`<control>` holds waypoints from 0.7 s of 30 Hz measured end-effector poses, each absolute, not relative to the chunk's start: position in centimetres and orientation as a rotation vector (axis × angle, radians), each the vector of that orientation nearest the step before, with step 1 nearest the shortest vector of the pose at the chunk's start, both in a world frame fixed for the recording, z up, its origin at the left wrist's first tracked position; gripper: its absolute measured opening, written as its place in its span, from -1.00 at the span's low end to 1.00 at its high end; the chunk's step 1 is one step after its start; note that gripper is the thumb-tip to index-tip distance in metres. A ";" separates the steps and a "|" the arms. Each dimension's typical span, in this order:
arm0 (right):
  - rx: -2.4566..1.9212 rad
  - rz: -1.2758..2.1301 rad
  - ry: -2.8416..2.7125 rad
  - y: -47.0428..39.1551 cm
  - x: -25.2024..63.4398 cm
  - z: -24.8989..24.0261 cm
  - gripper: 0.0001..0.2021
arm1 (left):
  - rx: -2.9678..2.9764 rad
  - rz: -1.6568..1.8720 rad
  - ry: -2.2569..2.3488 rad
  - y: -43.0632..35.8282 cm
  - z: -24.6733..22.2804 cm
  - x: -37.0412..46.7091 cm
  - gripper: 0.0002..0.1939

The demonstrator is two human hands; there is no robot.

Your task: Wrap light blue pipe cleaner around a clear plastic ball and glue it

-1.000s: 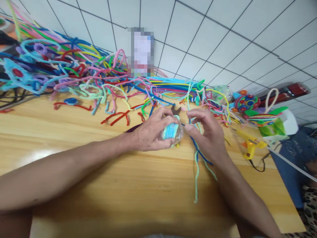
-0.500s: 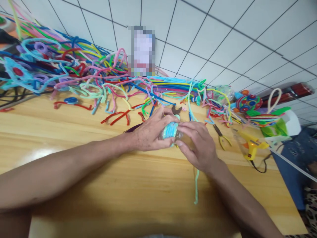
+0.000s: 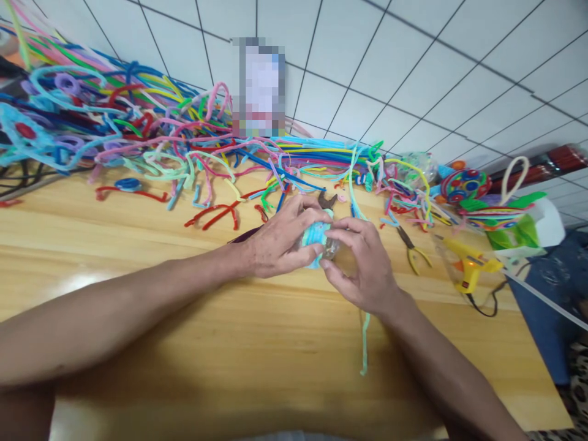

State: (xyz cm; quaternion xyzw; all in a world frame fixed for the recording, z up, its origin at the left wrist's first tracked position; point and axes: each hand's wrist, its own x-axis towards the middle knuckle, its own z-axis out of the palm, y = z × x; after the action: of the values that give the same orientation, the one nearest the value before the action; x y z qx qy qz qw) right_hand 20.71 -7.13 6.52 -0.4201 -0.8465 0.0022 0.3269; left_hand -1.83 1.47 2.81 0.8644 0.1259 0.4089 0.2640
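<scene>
Both hands are on a small clear plastic piece wrapped in light blue and pale green pipe cleaner (image 3: 315, 235), over the middle of the wooden table. My left hand (image 3: 282, 242) is closed around its left side, thumb in front and fingers over the top. My right hand (image 3: 367, 263) pinches its right end, where the bare clear plastic shows between thumb and fingertips. A pale green pipe cleaner (image 3: 365, 346) lies below my right hand, and light green strands run out above it. The underside of the wrapped piece is hidden.
Tangled pipe cleaners (image 3: 151, 135) heap along the tiled wall. Brown-jawed pliers (image 3: 327, 200) lie just beyond my hands. Yellow-handled pliers (image 3: 416, 254) and a yellow glue gun (image 3: 471, 263) with its cord are at right. A pixelated upright panel (image 3: 261, 89) stands at the back.
My right hand's fingers have loosened and lifted slightly, so more clear plastic shows. My left hand keeps its hold. The whole view has shifted a little.
</scene>
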 end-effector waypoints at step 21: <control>-1.106 -0.022 -2.192 -7.5 20.1 6.5 -0.43 | 2.227 1.031 0.478 0.3 3.8 -1.7 -0.70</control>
State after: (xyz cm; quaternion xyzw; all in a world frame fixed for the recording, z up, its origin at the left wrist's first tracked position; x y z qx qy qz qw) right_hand 20.07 -7.53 6.49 -0.4243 -0.8406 -0.0086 0.3365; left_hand -1.65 0.31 3.85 0.8453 0.1813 0.3914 0.3154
